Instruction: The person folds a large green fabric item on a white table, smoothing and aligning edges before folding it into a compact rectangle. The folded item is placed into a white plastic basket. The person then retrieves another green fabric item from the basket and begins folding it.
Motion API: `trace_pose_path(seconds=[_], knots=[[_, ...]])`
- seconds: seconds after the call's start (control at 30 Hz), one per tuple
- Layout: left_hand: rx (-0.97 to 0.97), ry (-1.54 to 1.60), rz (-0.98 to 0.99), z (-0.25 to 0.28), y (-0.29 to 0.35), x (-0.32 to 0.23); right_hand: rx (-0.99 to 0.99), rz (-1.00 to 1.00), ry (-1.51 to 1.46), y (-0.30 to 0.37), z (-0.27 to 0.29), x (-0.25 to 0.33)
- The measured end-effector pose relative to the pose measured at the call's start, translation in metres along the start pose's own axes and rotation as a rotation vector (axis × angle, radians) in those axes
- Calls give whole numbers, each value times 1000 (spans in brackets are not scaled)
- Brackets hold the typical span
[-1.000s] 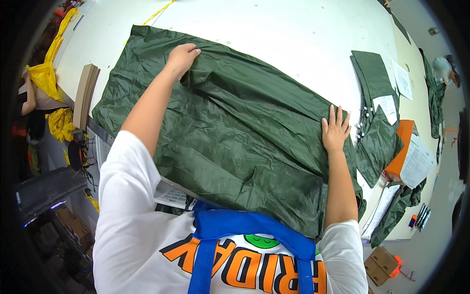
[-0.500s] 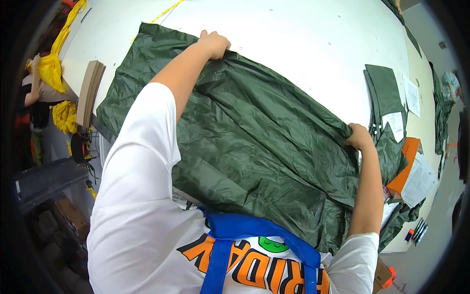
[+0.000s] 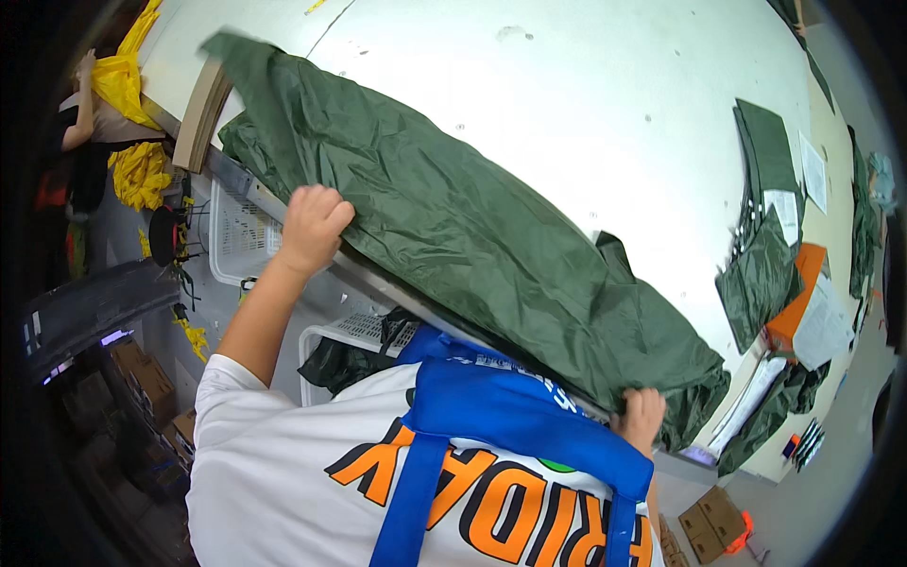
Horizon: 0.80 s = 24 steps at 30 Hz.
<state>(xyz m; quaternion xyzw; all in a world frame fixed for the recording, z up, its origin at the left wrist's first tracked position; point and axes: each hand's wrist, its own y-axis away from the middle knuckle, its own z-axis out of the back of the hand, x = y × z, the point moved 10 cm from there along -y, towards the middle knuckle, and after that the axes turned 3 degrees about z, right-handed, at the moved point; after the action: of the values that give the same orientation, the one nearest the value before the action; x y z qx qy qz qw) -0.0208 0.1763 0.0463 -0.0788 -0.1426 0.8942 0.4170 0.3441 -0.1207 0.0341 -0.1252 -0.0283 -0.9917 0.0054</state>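
Note:
A large sheet of dark green, slightly shiny fabric (image 3: 444,217) lies slantwise along the front edge of the white table, folded over itself. My left hand (image 3: 316,230) is closed on its near edge, left of the middle. Farther right, at the table's front edge, my right hand (image 3: 642,418) grips the same near edge, with part of its fingers hidden by the cloth. The fabric's far left corner is lifted and blurred by motion. A small flap sticks up from its far edge on the right.
On the right of the white table (image 3: 567,104) lie folded green pieces (image 3: 770,142) with papers and an orange folder (image 3: 794,293). Brown cardboard strips (image 3: 200,118) rest at the left edge. White baskets (image 3: 244,236) stand below. At far left, a person (image 3: 85,118) handles yellow fabric.
Both hands have come toward me, drawing the fabric's edge to the table's front. The sheet now covers a narrower band, and the baskets below have come into view.

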Motion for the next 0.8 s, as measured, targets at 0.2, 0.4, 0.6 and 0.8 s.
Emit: trace_pose_path(seconds=[0.2,0.4,0.6,0.8], knots=[[398,325,258,-18,4,8,83,-12,-5,12,-45,9],[282,140,218,-88,17,-40,133,48,-252,-13,-18,-1],[221,135,157,-99,24,-44,112,-592,-54,75,13,-242],[214,80,166,-105,30,-47,-53,-288,52,72,27,-260]])
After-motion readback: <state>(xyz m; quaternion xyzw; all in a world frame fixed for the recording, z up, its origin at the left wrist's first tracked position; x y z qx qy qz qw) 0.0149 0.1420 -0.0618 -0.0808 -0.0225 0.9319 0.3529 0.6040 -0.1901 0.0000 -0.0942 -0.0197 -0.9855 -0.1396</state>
